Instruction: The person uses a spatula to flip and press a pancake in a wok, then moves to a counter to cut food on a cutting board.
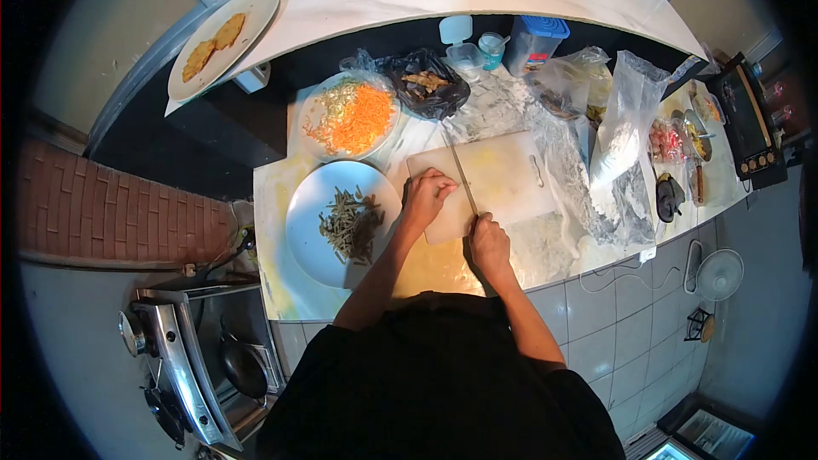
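Note:
On the white cutting board [503, 175], my right hand [490, 243] is wrapped round the handle of a long knife [461, 172], whose blade points away toward the back. My left hand [430, 196] rests at the board's left side with fingers pressed together beside the blade; what they hold, if anything, is too small to name. Left of that hand lies a large white plate [305, 243] with dark green-grey strips [349, 223] on it. Behind it, another plate [308, 106] carries shredded orange pieces [362, 119] and paler chopped bits.
A black plastic bag [439, 106] lies behind the board, near a blue-lidded container [537, 43]. Clear bags [626, 119] and white powder are on the right. A plate [247, 34] with fried pieces sits on the raised shelf. A stove [183, 366] stands lower left.

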`<move>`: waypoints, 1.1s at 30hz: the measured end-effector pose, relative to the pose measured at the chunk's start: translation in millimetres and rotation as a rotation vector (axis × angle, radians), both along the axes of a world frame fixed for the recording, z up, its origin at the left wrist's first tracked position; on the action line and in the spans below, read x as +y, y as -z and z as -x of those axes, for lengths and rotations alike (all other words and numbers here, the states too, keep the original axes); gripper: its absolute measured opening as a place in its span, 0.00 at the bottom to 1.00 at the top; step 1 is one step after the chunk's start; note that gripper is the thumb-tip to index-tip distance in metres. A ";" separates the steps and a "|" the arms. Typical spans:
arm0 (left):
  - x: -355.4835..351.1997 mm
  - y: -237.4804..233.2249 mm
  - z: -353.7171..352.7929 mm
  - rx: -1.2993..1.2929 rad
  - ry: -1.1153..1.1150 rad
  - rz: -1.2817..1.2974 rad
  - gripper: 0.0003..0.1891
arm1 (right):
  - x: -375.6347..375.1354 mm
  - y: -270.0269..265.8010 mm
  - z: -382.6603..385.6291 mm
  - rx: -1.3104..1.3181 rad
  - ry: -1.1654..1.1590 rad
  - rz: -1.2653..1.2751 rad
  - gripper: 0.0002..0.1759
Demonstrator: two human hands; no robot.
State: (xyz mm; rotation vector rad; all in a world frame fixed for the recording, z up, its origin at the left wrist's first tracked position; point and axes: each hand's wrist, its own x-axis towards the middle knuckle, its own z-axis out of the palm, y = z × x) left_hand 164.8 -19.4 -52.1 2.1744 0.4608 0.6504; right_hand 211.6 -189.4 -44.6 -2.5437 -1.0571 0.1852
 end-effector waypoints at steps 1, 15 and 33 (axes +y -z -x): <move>0.1 -0.6 0.2 -0.009 0.001 0.005 0.05 | 0.2 0.1 1.5 -0.001 -0.002 -0.003 0.07; -0.8 -4.6 -0.3 0.044 -0.004 0.016 0.05 | -1.6 -0.2 -0.2 0.025 0.002 0.003 0.08; 0.2 0.6 0.0 0.043 -0.021 0.026 0.05 | 1.6 -9.4 3.8 0.027 0.024 0.080 0.07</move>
